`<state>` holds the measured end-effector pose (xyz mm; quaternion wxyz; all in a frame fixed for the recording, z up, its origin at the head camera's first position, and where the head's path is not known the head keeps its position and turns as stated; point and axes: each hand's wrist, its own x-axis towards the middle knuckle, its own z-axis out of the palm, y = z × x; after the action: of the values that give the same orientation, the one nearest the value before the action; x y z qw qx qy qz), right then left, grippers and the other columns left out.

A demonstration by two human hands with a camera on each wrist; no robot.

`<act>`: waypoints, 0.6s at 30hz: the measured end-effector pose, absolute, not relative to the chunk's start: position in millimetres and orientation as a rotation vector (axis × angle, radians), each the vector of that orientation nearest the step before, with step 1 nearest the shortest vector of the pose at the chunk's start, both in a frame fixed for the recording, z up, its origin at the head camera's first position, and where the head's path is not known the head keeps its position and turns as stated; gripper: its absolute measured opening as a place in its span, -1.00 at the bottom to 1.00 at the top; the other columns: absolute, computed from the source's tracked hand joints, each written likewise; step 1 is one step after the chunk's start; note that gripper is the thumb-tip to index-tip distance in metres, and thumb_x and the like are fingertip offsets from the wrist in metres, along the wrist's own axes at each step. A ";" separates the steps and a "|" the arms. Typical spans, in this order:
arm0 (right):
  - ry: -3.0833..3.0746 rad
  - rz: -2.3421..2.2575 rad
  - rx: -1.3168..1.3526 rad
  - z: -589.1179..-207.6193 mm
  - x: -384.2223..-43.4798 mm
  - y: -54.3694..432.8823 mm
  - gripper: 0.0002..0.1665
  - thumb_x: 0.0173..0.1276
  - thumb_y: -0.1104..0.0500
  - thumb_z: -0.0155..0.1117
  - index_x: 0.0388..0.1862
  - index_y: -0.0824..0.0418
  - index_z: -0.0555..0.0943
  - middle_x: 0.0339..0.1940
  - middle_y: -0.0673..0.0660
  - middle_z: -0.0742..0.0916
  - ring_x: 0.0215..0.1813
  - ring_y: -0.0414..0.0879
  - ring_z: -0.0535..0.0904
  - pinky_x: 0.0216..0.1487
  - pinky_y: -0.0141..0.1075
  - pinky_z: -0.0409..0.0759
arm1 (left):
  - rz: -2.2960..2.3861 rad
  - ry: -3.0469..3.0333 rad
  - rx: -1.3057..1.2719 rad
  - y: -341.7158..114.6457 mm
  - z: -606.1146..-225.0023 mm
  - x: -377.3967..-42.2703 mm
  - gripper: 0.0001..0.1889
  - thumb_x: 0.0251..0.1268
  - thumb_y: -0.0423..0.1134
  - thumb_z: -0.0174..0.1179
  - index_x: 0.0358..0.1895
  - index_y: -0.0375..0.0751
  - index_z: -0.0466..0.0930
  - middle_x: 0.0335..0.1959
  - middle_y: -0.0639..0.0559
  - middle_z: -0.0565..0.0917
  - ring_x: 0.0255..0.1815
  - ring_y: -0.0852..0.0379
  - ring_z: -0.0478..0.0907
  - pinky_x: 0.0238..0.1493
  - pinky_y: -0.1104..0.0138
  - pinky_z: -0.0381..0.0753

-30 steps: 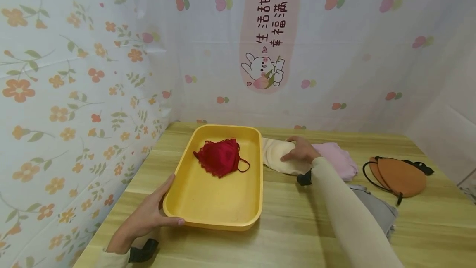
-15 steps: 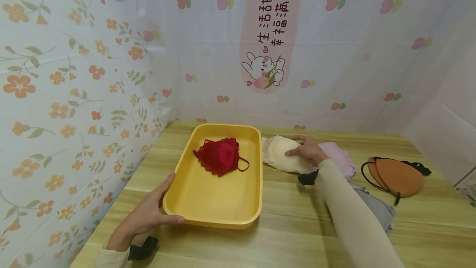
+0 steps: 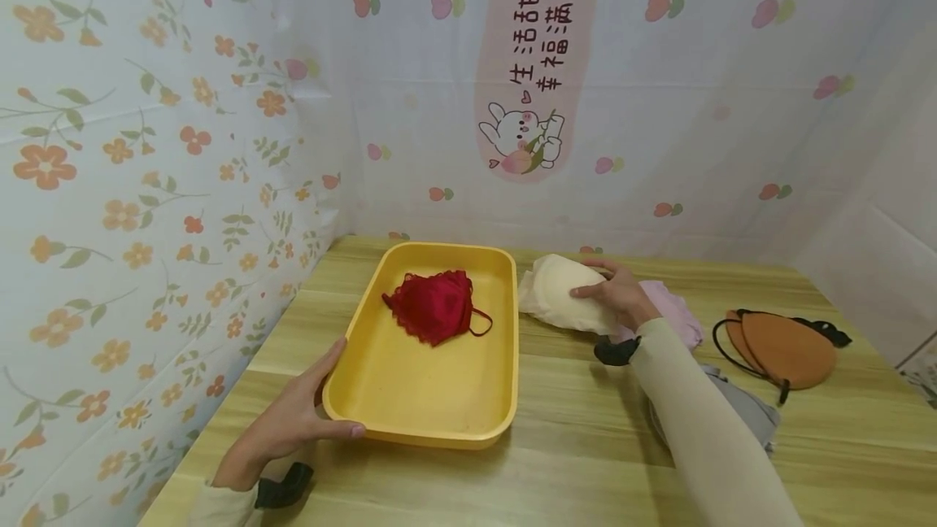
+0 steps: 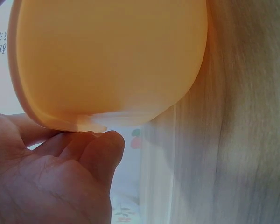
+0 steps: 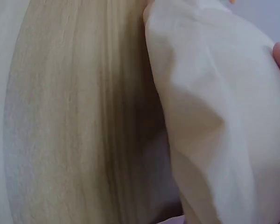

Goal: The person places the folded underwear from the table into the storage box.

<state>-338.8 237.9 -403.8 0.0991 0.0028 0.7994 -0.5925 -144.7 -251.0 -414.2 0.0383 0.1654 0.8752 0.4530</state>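
My left hand (image 3: 289,417) grips the near left corner of a yellow plastic tray (image 3: 432,393). Its thumb lies along the front side; the fingers are at the left side. In the left wrist view the fingertips press against the tray wall (image 4: 112,60). A red lace-edged bra (image 3: 432,307) with a thin strap lies in the tray's far half. To the right of the tray, my right hand (image 3: 618,295) pinches a folded cream bra (image 3: 560,291) by its right side, thumb on the cup. The right wrist view shows the cream cloth (image 5: 210,116) tilted up over the wood, a fingertip at its edge.
A pink garment (image 3: 672,311) lies partly behind my right wrist, and a grey one (image 3: 743,413) partly under the forearm. Farther right is an orange bra (image 3: 791,348) with black straps. Printed cloth walls (image 3: 424,112) bound the wooden table (image 3: 571,446) behind and left.
My right hand has lifted the cream bra's near side and drawn it slightly right, so it now stands more bunched and tilted. The left hand and tray have stayed put.
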 end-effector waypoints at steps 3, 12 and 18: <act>2.365 -1.785 -0.012 -400.0 -336.2 238.7 0.07 0.19 0.18 0.55 0.61 0.07 0.20 0.57 0.34 0.30 0.35 0.20 0.44 -0.07 -0.36 0.68 | 1.393 2.686 0.516 -250.2 -413.7 -143.6 0.28 -0.03 -0.09 0.58 0.63 -0.32 -0.20 0.64 -0.38 -0.02 0.57 -0.36 0.12 0.24 0.73 0.18; 2.412 -1.829 -0.001 -384.0 -331.2 237.0 -0.01 0.17 0.20 0.56 0.56 0.04 0.32 0.59 0.25 0.33 0.28 0.10 0.51 -0.13 -0.38 0.68 | 1.420 2.660 0.540 -250.7 -414.4 -143.4 0.28 -0.02 -0.13 0.57 0.63 -0.32 -0.22 0.63 -0.41 -0.04 0.55 -0.37 0.15 0.23 0.73 0.20; 2.407 -1.836 0.075 -369.0 -326.3 232.2 -0.05 0.22 0.17 0.53 0.55 0.07 0.30 0.50 0.31 0.40 0.11 -0.02 0.56 -0.15 -0.36 0.69 | 1.422 2.657 0.545 -250.3 -414.3 -144.4 0.27 -0.02 -0.15 0.57 0.63 -0.34 -0.22 0.63 -0.42 -0.04 0.55 -0.37 0.15 0.23 0.72 0.22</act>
<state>-326.3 232.2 -369.0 0.0566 0.0248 0.7937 -0.6052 -144.4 -250.3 -414.3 0.0394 0.1777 0.8670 0.4640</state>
